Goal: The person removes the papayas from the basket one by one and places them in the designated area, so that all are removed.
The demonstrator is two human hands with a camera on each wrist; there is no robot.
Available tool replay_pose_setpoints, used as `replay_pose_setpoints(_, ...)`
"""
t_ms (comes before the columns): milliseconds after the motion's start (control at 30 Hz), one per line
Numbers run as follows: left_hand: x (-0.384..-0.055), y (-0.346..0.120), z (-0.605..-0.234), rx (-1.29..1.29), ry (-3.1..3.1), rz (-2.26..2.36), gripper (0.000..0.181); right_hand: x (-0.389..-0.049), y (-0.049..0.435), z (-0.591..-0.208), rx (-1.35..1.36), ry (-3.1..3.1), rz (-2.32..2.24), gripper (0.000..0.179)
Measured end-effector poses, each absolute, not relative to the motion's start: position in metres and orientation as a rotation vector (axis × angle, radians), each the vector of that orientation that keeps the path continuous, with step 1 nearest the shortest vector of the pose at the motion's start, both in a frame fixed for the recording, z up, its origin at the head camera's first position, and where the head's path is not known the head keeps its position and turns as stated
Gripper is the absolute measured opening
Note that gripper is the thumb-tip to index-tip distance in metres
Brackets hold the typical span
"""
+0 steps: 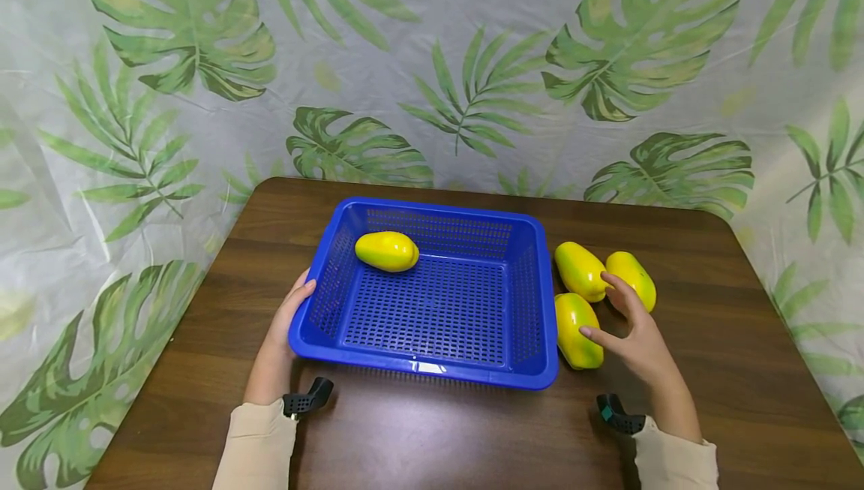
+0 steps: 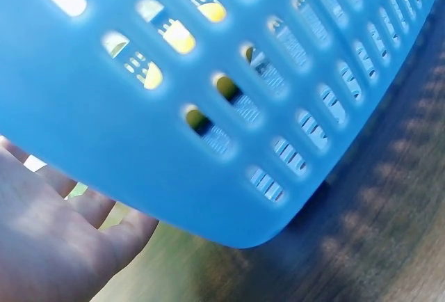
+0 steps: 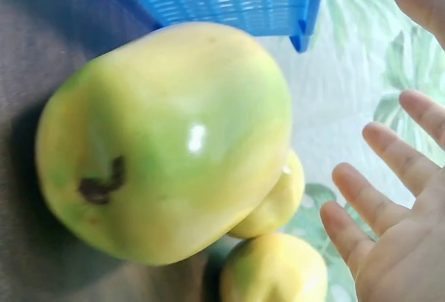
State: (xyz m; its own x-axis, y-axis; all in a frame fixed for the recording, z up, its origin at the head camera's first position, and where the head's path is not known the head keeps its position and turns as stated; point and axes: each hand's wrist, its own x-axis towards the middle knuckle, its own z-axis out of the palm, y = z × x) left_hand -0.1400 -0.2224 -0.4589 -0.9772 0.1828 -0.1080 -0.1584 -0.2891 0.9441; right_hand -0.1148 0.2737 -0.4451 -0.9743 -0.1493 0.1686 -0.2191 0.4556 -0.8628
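At the left side of a blue plastic basket (image 1: pixel 432 371), my left hand (image 1: pixel 286 317) holds the rim. The left wrist view shows its fingers (image 2: pixel 132 236) against the basket's edge, the fingertips partly hidden. Inside the basket, at its back left, lies one yellow-green papaya (image 1: pixel 387 251). My right hand (image 1: pixel 637 340) hovers above the papayas right of the basket, thumb and fingers spread. Closest to its thumb is the near papaya (image 1: pixel 577 332), whose dark stem end shows in the right wrist view. A gap separates that fruit from the spread fingers (image 3: pixel 375 201).
Two more papayas, a left one (image 1: pixel 577 269) and a right one (image 1: pixel 634 276), lie behind the near one. All rest on a brown wooden table (image 1: pixel 418 445). A leaf-patterned sheet (image 1: pixel 472 100) hangs behind the table's back edge.
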Motion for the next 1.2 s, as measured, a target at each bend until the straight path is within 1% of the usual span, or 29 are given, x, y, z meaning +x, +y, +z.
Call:
replay_pose_setpoints(200,-0.14,-0.223,-0.459,0.013,1.735,2.354,0.05,-0.119,0.271,-0.435,0.371,-2.625,1.568,0.086)
replay_pose_setpoints(533,-0.14,-0.222,-0.459,0.017,1.747,2.357,0.05,-0.123,0.265,-0.42,0.34,-2.691,1.575,0.086)
replay_pose_setpoints(1200,-0.142,-0.224,-0.457,0.018,1.798,2.282,0.052,-0.142,0.248,-0.387,0.471,-2.689,1.487,0.084)
